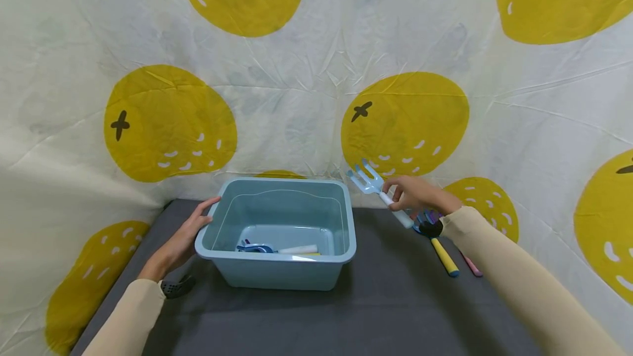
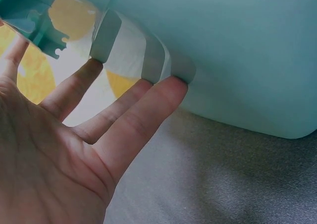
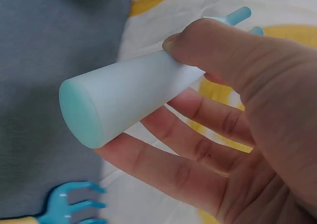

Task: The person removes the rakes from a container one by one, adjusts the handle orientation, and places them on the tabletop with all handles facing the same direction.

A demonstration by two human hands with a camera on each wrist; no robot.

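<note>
My right hand (image 1: 417, 194) pinched a blue fork (image 1: 371, 184) near the far edge of the table (image 1: 395, 312). My left hand (image 1: 179, 242), fingers spread, touched the bin (image 1: 277, 274), which partly hid the tools (image 1: 299, 249) inside

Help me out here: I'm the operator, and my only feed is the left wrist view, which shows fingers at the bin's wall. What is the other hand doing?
Observer: The right hand holds a white-handled fork with light-blue tines.
Operator: Is anything inside the bin?
Observer: Yes, the head view shows a utensil's white grip in there.
Operator: And outside it, on the dark cloth?
Observer: A yellow-handled fork lies to the right of the bin.
</note>
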